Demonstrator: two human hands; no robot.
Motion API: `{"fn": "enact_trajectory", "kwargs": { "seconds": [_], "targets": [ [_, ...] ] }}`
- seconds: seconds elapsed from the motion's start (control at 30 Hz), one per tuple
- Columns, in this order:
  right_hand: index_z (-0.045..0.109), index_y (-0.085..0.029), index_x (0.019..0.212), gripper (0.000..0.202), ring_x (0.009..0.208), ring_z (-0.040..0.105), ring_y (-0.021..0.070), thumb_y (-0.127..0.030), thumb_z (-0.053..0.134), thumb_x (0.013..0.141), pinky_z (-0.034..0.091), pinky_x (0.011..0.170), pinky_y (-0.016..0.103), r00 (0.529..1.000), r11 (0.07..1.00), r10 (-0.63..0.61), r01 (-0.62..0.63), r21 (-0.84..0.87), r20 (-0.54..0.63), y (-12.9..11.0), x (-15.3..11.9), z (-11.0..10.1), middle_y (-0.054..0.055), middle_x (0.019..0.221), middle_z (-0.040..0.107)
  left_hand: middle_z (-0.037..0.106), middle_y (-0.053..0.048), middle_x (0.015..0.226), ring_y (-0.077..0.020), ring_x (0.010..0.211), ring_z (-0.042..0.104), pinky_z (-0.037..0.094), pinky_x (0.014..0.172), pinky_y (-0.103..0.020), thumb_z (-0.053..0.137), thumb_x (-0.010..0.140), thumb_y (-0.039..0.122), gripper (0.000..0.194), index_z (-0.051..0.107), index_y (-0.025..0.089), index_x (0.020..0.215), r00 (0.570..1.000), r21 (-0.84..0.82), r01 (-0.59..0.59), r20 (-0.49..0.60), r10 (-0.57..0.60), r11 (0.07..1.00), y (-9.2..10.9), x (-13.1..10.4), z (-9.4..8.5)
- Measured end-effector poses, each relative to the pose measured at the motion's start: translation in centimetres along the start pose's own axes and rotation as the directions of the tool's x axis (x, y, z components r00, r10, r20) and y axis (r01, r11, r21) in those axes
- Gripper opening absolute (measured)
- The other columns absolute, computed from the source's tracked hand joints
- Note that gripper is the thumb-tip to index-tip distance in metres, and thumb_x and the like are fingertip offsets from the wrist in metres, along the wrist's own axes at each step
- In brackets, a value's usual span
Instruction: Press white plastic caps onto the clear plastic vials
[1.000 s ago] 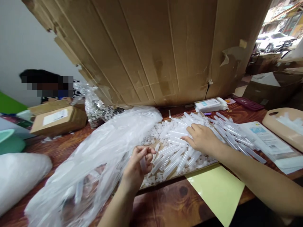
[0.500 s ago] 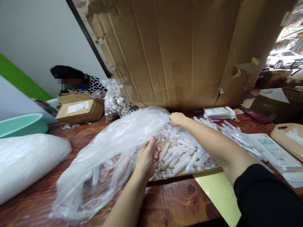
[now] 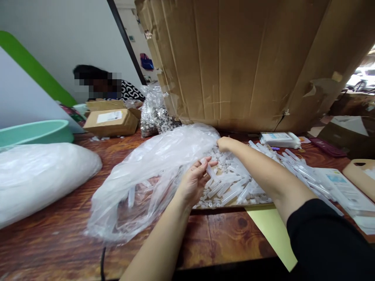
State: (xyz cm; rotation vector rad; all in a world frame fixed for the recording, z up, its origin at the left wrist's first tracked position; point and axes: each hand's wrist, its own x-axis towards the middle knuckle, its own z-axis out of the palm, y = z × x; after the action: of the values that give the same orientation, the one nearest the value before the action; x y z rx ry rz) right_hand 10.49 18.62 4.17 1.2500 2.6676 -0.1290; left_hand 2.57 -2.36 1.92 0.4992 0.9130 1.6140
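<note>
My left hand (image 3: pixel 197 177) has its thumb and fingers closed on a clear plastic tube (image 3: pixel 210 171), which points toward the pile. My right hand (image 3: pixel 225 144) reaches into small white plastic pieces (image 3: pixel 223 159) beside the mouth of a large clear plastic bag (image 3: pixel 172 146); its fingertips are hidden. Below and between my arms, many clear tubes (image 3: pixel 231 191) lie loose on a cardboard sheet (image 3: pixel 234 206) with more small white pieces. A few tubes show through the bag.
A stuffed white bag (image 3: pixel 43 175) and a green basin (image 3: pixel 38 132) are on the left. A cardboard box (image 3: pixel 109 121) and a bag of silvery pieces (image 3: pixel 158 119) stand behind. A big cardboard panel (image 3: pixel 234 62) rises at the back. Beyond the box sits another person (image 3: pixel 131 91).
The view has shifted, so the scene sits further right. My left hand is nearer my right hand, and a tube now shows in its fingers. My right hand stays at the small pieces.
</note>
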Motion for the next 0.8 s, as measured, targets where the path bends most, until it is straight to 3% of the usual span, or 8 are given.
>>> {"fn": "enact_trajectory", "kwargs": {
  "seconds": [0.1,0.27,0.4,0.5,0.57,0.6,0.7,0.8],
  "targets": [
    [0.065,-0.016,0.118,0.028,0.106,0.066,0.0218,-0.034,0.066,0.097,0.057,0.092,0.043,0.998,0.998,-0.048,0.05,0.035,-0.044,0.3,-1.2,-0.2,0.009,0.121,0.066,0.08,-0.005,0.087,-0.0045,0.057,0.063,0.05,0.057,-0.013,0.095,0.057,0.024,0.042,0.07,0.013,0.089,0.999,-0.006,-0.044,0.008,0.044,0.999,0.1,0.0,0.1],
    [0.066,-0.012,0.11,0.03,0.099,0.066,0.0216,-0.01,0.072,0.081,0.052,0.087,0.032,0.937,0.966,-0.125,0.189,0.175,-0.325,1.7,-6.0,-0.9,0.012,0.113,0.066,0.081,-0.012,0.095,-0.0107,0.06,0.071,0.058,0.06,-0.018,0.098,0.049,0.023,0.047,0.067,0.012,0.083,0.997,-0.006,-0.065,0.049,0.065,0.998,-0.1,-0.1,0.3],
    [0.065,-0.014,0.107,0.017,0.085,0.065,0.0142,-0.019,0.061,0.091,0.053,0.075,0.026,0.873,0.902,-0.119,0.294,0.316,-0.473,3.0,-11.9,0.0,0.007,0.103,0.065,0.081,-0.014,0.097,-0.0162,0.065,0.076,0.062,0.064,-0.021,0.092,0.056,0.011,0.038,0.063,0.013,0.082,0.997,-0.034,-0.023,0.069,0.025,0.999,-0.4,-0.4,0.6],
    [0.066,-0.017,0.1,0.018,0.077,0.063,0.0129,-0.031,0.07,0.088,0.053,0.068,0.026,0.765,0.64,-0.1,0.539,0.548,-0.636,3.5,-15.4,1.9,0.004,0.095,0.064,0.081,-0.011,0.094,-0.016,0.067,0.077,0.064,0.064,-0.021,0.082,0.065,0.002,0.03,0.064,0.013,0.086,0.999,-0.088,0.022,0.035,-0.019,0.996,-0.6,-0.6,1.0],
    [0.069,-0.019,0.095,0.018,0.077,0.063,0.013,-0.031,0.077,0.084,0.054,0.066,0.027,0.673,0.427,-0.034,0.678,0.599,-0.739,3.4,-16.6,3.3,0.003,0.091,0.063,0.081,-0.008,0.091,-0.0149,0.066,0.077,0.064,0.062,-0.02,0.075,0.07,-0.002,0.025,0.066,0.013,0.089,0.999,-0.111,0.046,0.0,-0.046,0.993,-0.7,-0.7,1.3],
    [0.07,-0.019,0.094,0.017,0.077,0.063,0.013,-0.029,0.078,0.083,0.055,0.067,0.027,0.639,0.373,-0.006,0.715,0.591,-0.769,3.2,-16.8,3.9,0.003,0.09,0.063,0.081,-0.008,0.091,-0.0146,0.065,0.077,0.064,0.062,-0.02,0.072,0.072,-0.003,0.023,0.067,0.012,0.088,0.998,-0.113,0.058,-0.014,-0.06,0.992,-0.8,-0.7,1.4],
    [0.072,-0.02,0.095,0.013,0.081,0.065,0.0139,-0.024,0.078,0.084,0.056,0.069,0.027,0.582,0.335,0.021,0.762,0.554,-0.813,2.6,-17.0,5.1,0.004,0.092,0.066,0.081,-0.01,0.093,-0.0154,0.065,0.077,0.065,0.061,-0.021,0.068,0.075,-0.005,0.018,0.068,0.011,0.084,0.995,-0.101,0.086,-0.042,-0.091,0.991,-1.2,-0.8,1.8],
    [0.073,-0.02,0.095,0.01,0.084,0.067,0.0153,-0.021,0.076,0.086,0.057,0.07,0.028,0.532,0.377,-0.031,0.79,0.483,-0.846,2.1,-17.1,5.5,0.005,0.093,0.069,0.082,-0.01,0.092,-0.016,0.065,0.077,0.066,0.062,-0.022,0.069,0.074,-0.005,0.018,0.071,0.01,0.084,0.993,-0.096,0.102,-0.044,-0.106,0.99,-1.7,-0.8,1.7]
  ]
}}
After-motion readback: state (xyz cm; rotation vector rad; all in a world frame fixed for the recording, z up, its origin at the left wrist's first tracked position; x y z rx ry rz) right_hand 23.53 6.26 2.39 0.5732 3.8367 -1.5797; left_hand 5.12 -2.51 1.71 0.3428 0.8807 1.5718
